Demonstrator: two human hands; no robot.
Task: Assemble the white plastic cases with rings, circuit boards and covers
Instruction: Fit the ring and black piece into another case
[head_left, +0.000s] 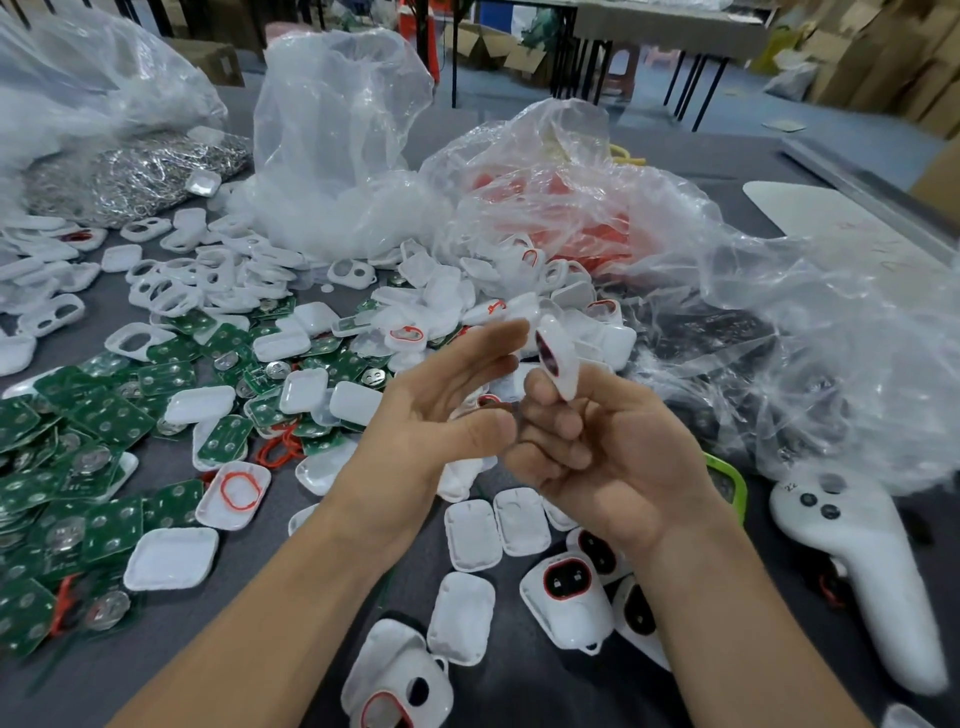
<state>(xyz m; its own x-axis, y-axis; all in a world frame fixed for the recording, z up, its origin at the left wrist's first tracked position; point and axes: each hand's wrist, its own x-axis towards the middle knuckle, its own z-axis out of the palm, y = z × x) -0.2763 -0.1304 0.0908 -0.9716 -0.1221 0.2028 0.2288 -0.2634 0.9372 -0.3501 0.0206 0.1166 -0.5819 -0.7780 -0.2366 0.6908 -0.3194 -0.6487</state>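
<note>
My right hand holds a white plastic case upright between thumb and fingertips, its dark red-rimmed opening facing left. My left hand is beside it with straight fingers, thumb near the right hand's curled fingers; something small and dark sits between them, unclear what. Green circuit boards lie heaped at the left. White covers and empty cases are scattered over the grey table. A cover with a red ring lies left of my left wrist. Finished cases lie under my right forearm.
Clear plastic bags stand at the back, one with red parts. A bag of metal rings sits back left. A white hand controller lies at the right, next to a green-framed item. Cardboard boxes and table legs fill the background.
</note>
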